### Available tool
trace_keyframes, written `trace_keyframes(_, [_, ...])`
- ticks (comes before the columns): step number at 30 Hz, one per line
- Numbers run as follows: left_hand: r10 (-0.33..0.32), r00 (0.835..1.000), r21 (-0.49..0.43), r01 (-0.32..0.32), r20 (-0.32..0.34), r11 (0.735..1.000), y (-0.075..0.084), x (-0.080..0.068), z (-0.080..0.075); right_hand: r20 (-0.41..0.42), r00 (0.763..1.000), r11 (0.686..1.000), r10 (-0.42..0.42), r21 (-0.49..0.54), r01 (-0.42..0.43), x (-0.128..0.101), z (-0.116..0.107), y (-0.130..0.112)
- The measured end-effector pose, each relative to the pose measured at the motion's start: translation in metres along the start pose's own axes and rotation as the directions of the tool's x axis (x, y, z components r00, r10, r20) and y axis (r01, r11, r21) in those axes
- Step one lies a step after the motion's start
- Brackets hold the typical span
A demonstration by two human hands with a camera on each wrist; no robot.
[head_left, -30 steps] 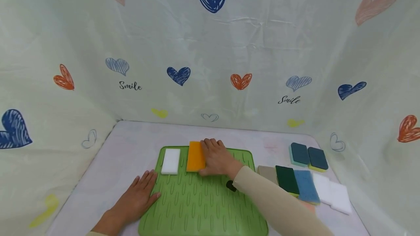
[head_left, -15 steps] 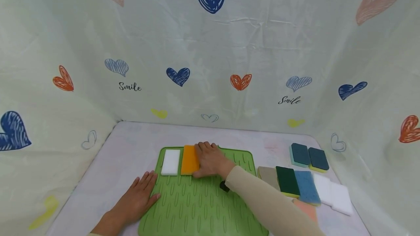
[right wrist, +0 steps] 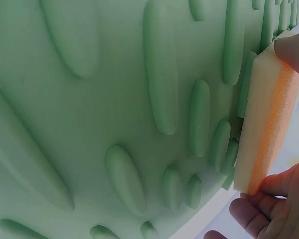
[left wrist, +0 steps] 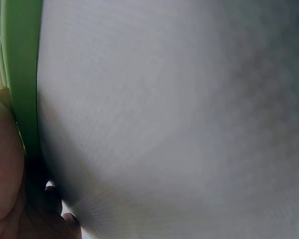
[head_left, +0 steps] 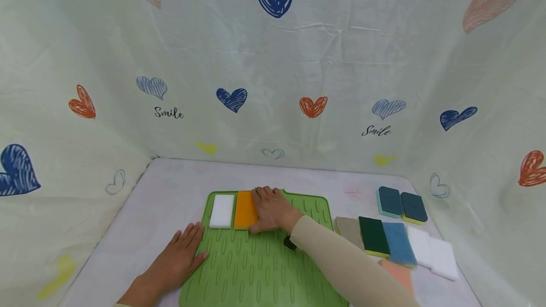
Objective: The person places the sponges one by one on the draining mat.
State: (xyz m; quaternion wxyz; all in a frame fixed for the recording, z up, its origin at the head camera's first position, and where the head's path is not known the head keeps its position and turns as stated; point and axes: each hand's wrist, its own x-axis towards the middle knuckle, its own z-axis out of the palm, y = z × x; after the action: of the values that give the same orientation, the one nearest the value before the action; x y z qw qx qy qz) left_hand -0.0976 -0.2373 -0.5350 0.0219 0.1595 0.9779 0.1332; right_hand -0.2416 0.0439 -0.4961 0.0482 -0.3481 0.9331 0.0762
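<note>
My right hand (head_left: 273,210) holds an orange sponge (head_left: 245,210) down on the ridged green mat (head_left: 256,269), near its far edge. In the right wrist view, thumb and fingers grip the sponge's opposite ends; a pale cream layer (right wrist: 256,114) lies against the ridges, below the orange one. Just left of it, narrowly apart, a white sponge (head_left: 222,211) lies parallel in the mat's far left corner. My left hand (head_left: 179,257) rests flat with straight fingers at the mat's left side, its thumb over the edge. The left wrist view shows mostly blurred grey surface.
Right of the mat lie a beige sponge (head_left: 350,231), a dark green one (head_left: 374,236), a blue one (head_left: 399,243), two white ones (head_left: 442,257) and a peach one (head_left: 398,274). Two dark-topped sponges (head_left: 390,200) sit behind them. A heart-printed curtain (head_left: 273,60) surrounds the table.
My right hand has slid the orange sponge left and slightly toward me, up close to the white sponge. The left hand has stayed in place.
</note>
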Motion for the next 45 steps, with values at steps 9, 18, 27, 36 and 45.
trace_keyframes(9, [0.001,1.0,-0.009,-0.001,-0.006,1.0,0.001,0.0,-0.001,0.008,1.0,0.999,0.005,0.036,-0.005,0.002,0.003,0.002])
trace_keyframes(18, [-0.004,1.0,0.002,0.004,0.017,1.0,0.0,0.0,-0.001,0.051,0.999,0.998,0.017,0.066,-0.02,0.002,0.001,0.0])
trace_keyframes(27, [-0.006,1.0,0.003,0.005,0.016,1.0,0.003,-0.001,-0.003,0.061,0.998,0.997,0.027,0.074,-0.031,0.002,0.0,-0.003])
trace_keyframes(36, [-0.006,1.0,0.02,0.006,-0.007,1.0,0.003,-0.001,-0.001,0.044,0.999,0.998,0.023,0.061,-0.026,0.0,0.001,-0.002])
trace_keyframes(45, [0.0,1.0,0.034,0.001,-0.025,0.999,0.002,0.0,0.002,-0.054,0.999,1.0,0.002,-0.029,-0.004,-0.024,-0.02,0.02])
